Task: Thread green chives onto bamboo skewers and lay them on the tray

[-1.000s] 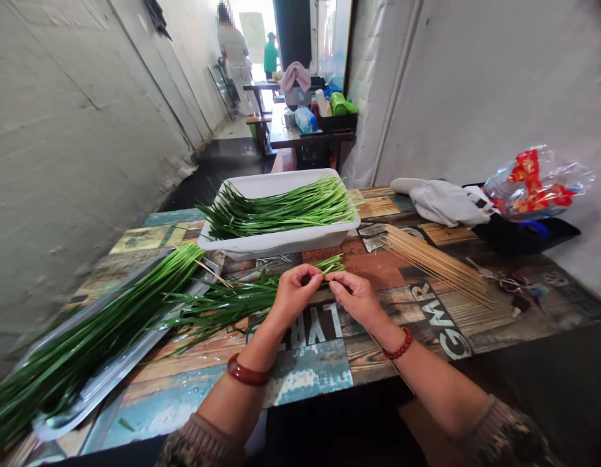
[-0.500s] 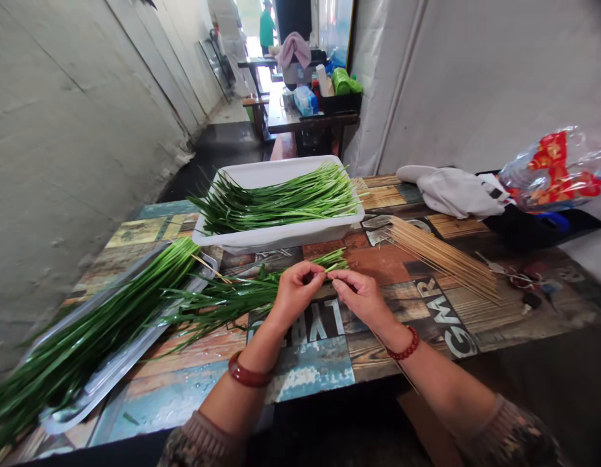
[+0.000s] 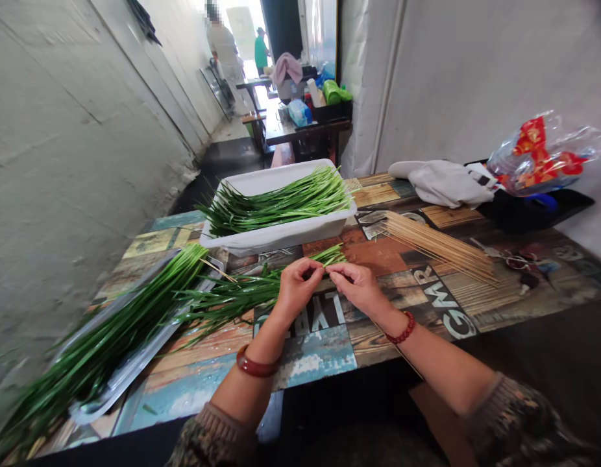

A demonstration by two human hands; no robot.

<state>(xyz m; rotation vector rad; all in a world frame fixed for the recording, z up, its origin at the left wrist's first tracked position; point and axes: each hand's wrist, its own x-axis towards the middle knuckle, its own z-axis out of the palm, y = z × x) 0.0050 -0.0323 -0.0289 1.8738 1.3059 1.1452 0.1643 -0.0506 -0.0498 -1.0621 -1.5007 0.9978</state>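
My left hand (image 3: 300, 284) is closed in a pinch over a loose bunch of garlic chives (image 3: 232, 297) lying on the table, apparently gripping a stalk near its pale end. Facing it, my right hand (image 3: 355, 285) is also pinched, its fingertips meeting those of the left. A thin bamboo skewer (image 3: 406, 362) runs from under the right palm toward my lap; its tip is hidden by my fingers. To the left, a clear plastic tray (image 3: 113, 389) bears long garlic chives (image 3: 130, 324), with skewer ends sticking out near their cut ends.
Behind my hands stands a white tub (image 3: 285, 239) of garlic chives. Several bamboo skewers (image 3: 439, 250) lie in a pile on the right, near scissors (image 3: 519, 259), a pale cap (image 3: 441, 181) and a plastic bag (image 3: 539, 155). Walls flank the table; two people are far back.
The view has shifted slightly, bringing more of a person at the back into sight. My hands stay pinched together at nearly the same spot over the chives.
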